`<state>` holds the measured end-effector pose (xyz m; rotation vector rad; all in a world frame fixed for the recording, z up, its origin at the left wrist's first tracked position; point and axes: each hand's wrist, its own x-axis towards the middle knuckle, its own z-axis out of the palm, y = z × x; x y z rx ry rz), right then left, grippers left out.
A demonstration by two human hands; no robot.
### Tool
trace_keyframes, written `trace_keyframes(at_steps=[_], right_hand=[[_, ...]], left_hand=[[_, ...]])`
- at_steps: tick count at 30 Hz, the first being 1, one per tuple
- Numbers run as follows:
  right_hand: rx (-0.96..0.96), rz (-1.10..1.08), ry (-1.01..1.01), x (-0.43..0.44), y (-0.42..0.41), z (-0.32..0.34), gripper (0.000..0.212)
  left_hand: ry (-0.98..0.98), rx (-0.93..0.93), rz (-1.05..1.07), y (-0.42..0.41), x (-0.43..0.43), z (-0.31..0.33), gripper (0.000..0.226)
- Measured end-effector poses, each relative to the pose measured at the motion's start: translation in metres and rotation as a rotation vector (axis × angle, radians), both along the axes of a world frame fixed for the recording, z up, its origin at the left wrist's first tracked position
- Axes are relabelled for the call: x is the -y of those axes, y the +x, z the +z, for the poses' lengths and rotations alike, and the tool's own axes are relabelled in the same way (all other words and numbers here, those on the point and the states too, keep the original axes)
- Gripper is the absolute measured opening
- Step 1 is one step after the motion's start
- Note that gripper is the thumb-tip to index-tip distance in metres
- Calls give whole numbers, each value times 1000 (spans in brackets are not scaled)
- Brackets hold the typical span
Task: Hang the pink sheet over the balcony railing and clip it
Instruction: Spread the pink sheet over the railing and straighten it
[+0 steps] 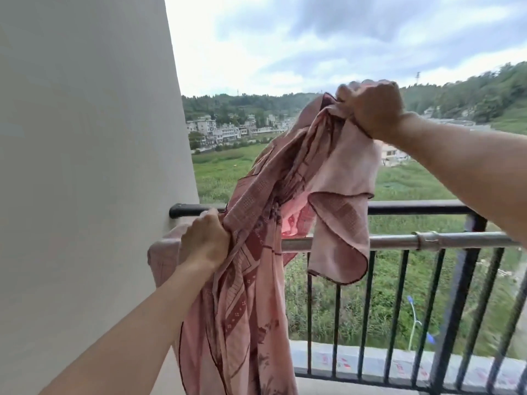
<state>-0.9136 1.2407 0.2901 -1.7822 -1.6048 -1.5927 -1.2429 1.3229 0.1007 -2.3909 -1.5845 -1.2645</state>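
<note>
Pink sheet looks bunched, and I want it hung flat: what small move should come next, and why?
Probably carry the right hand rightward and down, laying its bunch over the silver pole. That hand holds the pink sheet gathered high above that pole, while the left hand grips it at the pole near the wall.

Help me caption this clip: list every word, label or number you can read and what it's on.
No text can be read.
On the ledge: red marks, too blurred to read.
On the sheet: printed pattern only, no letters visible.
</note>
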Motion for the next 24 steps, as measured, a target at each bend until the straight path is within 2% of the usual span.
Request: trace_keyframes(at_steps=[2, 5, 7, 10, 11, 13, 15, 16, 18, 20, 22, 24], right_hand=[[32, 20, -60, -20, 9, -10, 62], [48, -57, -174, -42, 22, -58, 60], [79, -119, -246, -47, 25, -90, 51], [103, -150, -372, -39, 12, -120, 23], [73, -139, -404, -31, 3, -124, 20], [-98, -50, -399, -13, -15, -130, 24], [-275, 151, -338, 15, -41, -138, 19], [-269, 250, -296, 25, -55, -144, 18], [-141, 390, -233, 49, -84, -163, 29], [-10, 430, -240, 70, -113, -184, 41], [9, 374, -273, 80, -139, -203, 57], [-59, 274, -297, 76, -162, -211, 71]], left_hand=[[31, 30, -8, 9, 3, 0, 21], [82, 62, 6, 13, 0, 0, 20], [108, 53, 10, 12, -4, -1, 19], [125, 34, 1, 13, -6, -1, 17], [118, 37, -4, 15, -6, -1, 18], [73, 43, -12, 16, -8, 0, 21], [3, 31, -35, 14, -12, 1, 23], [-21, 24, -50, 12, -17, 3, 23], [-56, 15, -86, 8, -21, 8, 27], [-69, 17, -116, 5, -18, 13, 32], [-66, 21, -112, 4, -12, 21, 34], [-50, 51, -105, 7, -4, 31, 32]])
